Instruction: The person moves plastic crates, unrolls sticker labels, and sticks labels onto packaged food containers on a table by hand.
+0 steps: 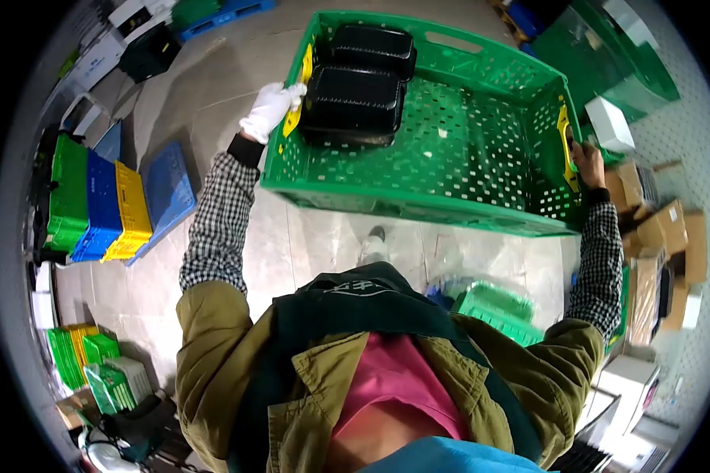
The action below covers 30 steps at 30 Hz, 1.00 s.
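Evidently we have the crate (418, 209) between our 2 hands, 1 at each end, and it seems to hang above the floor (315, 244). We judge the step in hand to be holding or carrying it; which way it is moving, we cannot tell. The next move probably calls for an even, level hold at the 2 ends, with a bit more support from the left, since the load sits on that side. A sharp tilt could send the near box (353, 98) and the far box (371, 49), both black, sliding right across the perforated base.

Our left hand (272, 110), in a white glove, is closed on the left end wall at its yellow handle (293, 120); the thumb side shows over the rim, but we cannot see all the fingertips. Our right hand (589, 162), bare, is curled at the other yellow handle (565, 150), on the right end wall, with some fingers hidden by the wall. So the crate lies right between the 2 grips and touches each.

The near box sits inside, just beside the gloved fingers with the wall between, and neither hand touches it. The far box lies just beyond it, well apart from our right hand.
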Each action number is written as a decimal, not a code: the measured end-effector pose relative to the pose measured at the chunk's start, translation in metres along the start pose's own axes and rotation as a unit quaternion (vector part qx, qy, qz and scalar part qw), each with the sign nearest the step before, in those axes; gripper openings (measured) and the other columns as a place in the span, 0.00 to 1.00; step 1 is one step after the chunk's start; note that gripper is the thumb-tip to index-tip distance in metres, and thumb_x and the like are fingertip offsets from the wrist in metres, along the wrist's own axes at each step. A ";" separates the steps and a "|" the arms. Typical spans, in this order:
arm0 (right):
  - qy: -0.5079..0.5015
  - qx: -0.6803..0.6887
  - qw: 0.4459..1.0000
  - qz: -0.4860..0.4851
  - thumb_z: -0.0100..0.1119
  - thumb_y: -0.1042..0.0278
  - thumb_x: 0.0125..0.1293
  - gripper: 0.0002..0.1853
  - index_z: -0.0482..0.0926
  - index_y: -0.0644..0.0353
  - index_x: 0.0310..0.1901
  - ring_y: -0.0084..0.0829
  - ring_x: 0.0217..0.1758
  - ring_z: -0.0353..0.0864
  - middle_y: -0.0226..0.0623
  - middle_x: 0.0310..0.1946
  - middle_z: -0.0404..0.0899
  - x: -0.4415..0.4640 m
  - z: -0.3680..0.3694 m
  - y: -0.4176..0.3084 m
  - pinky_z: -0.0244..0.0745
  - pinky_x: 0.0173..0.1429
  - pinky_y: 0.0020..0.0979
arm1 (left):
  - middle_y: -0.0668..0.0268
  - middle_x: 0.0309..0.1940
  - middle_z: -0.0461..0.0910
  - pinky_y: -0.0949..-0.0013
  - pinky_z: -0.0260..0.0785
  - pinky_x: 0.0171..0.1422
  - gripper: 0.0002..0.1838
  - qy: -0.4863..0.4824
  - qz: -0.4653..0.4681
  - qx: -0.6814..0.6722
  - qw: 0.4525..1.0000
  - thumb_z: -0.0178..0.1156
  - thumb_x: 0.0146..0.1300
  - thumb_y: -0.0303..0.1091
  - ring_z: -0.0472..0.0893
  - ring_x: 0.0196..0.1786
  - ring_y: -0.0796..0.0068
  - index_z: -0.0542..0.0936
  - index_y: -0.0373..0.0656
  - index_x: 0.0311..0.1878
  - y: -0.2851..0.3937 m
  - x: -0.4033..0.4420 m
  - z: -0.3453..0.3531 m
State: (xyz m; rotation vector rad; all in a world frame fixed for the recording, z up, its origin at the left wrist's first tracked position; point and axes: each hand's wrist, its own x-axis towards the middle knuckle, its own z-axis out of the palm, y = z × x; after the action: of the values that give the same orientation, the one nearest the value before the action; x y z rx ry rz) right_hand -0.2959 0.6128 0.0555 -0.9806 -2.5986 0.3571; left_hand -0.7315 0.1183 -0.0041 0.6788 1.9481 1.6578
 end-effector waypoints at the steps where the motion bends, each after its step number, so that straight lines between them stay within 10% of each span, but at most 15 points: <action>1: 0.019 -0.009 1.000 -0.021 0.54 0.56 0.64 0.18 0.75 0.67 0.31 0.40 0.28 0.80 0.45 0.25 0.80 0.046 0.019 0.000 0.70 0.31 0.36 | 0.72 0.20 0.74 0.76 0.61 0.29 0.12 0.017 -0.020 -0.037 0.999 0.62 0.60 0.39 0.70 0.23 0.83 0.78 0.40 0.30 0.004 0.030 -0.001; 9: -0.051 0.056 0.995 -0.058 0.53 0.61 0.64 0.16 0.76 0.66 0.45 0.35 0.30 0.79 0.44 0.27 0.79 0.316 0.187 0.054 0.70 0.34 0.36 | 0.62 0.25 0.80 0.69 0.67 0.38 0.20 0.077 -0.027 0.132 0.988 0.60 0.58 0.47 0.78 0.30 0.71 0.80 0.35 0.32 -0.049 0.242 -0.014; 13: -0.052 -0.030 0.997 -0.042 0.54 0.60 0.64 0.22 0.72 0.66 0.55 0.40 0.33 0.80 0.48 0.31 0.80 0.309 0.197 0.053 0.72 0.38 0.39 | 0.54 0.35 0.81 0.65 0.67 0.47 0.21 0.100 -0.044 0.236 0.966 0.56 0.58 0.48 0.79 0.41 0.59 0.79 0.36 0.39 -0.056 0.240 -0.003; 18: -0.059 0.027 0.996 -0.054 0.56 0.52 0.64 0.25 0.71 0.60 0.57 0.43 0.41 0.81 0.50 0.38 0.81 0.237 0.165 0.064 0.74 0.45 0.40 | 0.63 0.51 0.75 0.72 0.64 0.59 0.33 -0.003 0.036 0.104 0.994 0.65 0.58 0.39 0.73 0.51 0.75 0.65 0.35 0.63 -0.010 0.152 0.023; 23: -0.101 0.180 0.974 0.096 0.54 0.55 0.66 0.19 0.76 0.63 0.49 0.39 0.39 0.81 0.49 0.35 0.81 0.166 0.152 0.060 0.72 0.43 0.36 | 0.67 0.46 0.77 0.73 0.65 0.54 0.17 0.082 -0.101 -0.020 0.991 0.57 0.63 0.32 0.74 0.47 0.78 0.74 0.36 0.53 -0.055 0.085 0.030; 30: -0.028 0.109 0.986 0.126 0.61 0.51 0.58 0.24 0.77 0.58 0.52 0.38 0.41 0.81 0.45 0.38 0.82 0.173 0.159 0.049 0.74 0.45 0.37 | 0.70 0.44 0.75 0.74 0.65 0.54 0.19 0.066 -0.068 -0.025 0.995 0.49 0.61 0.24 0.73 0.45 0.78 0.70 0.37 0.57 -0.050 0.095 0.030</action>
State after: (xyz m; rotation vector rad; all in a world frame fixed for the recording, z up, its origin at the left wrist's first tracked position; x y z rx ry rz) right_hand -0.4522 0.7471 -0.0671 -1.2352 -2.4208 0.7271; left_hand -0.7866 0.1952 -0.0623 0.4163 1.9879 1.6990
